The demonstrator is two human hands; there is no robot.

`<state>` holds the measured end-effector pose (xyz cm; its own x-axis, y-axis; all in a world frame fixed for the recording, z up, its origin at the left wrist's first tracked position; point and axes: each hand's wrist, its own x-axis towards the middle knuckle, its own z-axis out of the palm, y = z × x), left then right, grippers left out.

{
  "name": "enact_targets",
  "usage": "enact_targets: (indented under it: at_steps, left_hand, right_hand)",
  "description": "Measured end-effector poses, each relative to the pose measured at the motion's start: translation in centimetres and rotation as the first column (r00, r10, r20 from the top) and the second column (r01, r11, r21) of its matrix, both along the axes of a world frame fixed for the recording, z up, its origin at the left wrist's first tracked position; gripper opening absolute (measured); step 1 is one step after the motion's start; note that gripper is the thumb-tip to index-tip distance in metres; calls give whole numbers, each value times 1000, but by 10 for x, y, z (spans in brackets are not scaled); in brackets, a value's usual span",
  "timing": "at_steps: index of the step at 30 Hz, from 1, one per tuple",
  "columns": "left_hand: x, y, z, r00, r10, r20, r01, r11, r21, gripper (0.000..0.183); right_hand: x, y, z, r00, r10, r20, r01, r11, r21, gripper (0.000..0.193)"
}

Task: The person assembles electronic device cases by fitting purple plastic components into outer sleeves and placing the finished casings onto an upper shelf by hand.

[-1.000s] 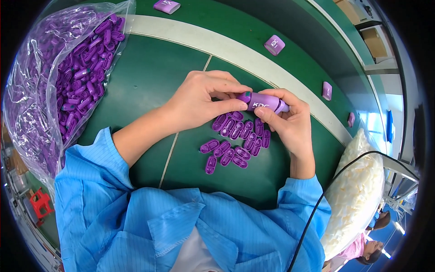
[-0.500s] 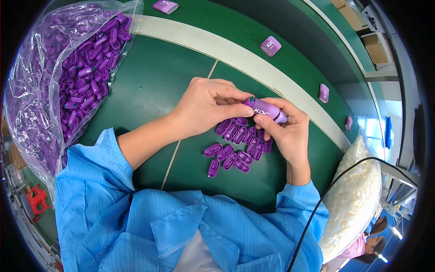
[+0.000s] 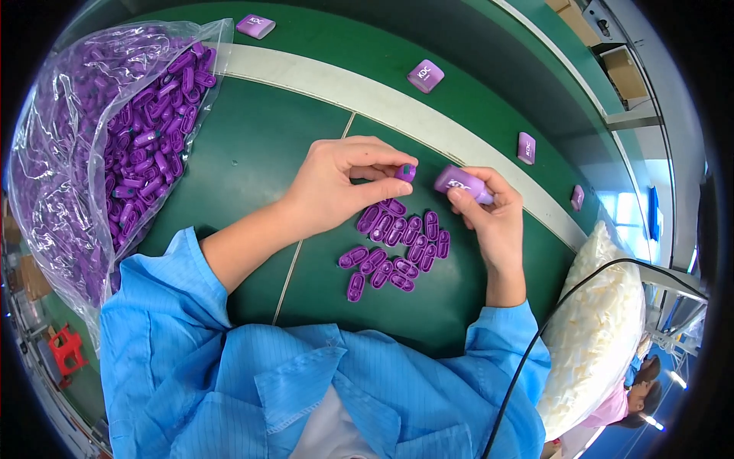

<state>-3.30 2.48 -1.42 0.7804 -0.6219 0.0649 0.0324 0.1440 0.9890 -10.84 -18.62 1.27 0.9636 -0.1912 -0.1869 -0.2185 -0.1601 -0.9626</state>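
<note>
My left hand [image 3: 348, 177] pinches a small purple oval cap [image 3: 406, 172] between thumb and fingertips. To its right, my right hand [image 3: 493, 218] grips a lilac device body [image 3: 462, 184] with white lettering, its lighter mouthpiece-like end toward my palm. A gap separates cap and body. Below both hands, several loose purple oval caps [image 3: 381, 264] lie hollow side up on the green table [image 3: 252, 168].
At the left, a clear plastic bag [image 3: 84, 153] is full of purple caps. Beyond a pale rail [image 3: 428, 134], several lilac devices [image 3: 426, 76] lie on a green belt. A sack of cream-coloured pieces [image 3: 600, 321] stands at the right, with a black cable [image 3: 547, 325] before it.
The cap and the lilac body touched before; now they are apart. My left hand has moved slightly left with the cap. The devices on the belt have shifted left in view.
</note>
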Motion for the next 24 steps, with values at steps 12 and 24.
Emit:
enact_targets:
  at_steps: [12, 24]
  left_hand:
    - [3, -8, 8, 993, 76, 91, -80, 996, 35, 36]
    - [8, 28, 245, -157, 485, 860, -225, 830, -510, 27]
  right_hand:
    - [-14, -22, 13, 980, 141, 139, 19, 629, -777, 45]
    - [-61, -33, -16, 866, 228, 446, 274, 528, -804, 24]
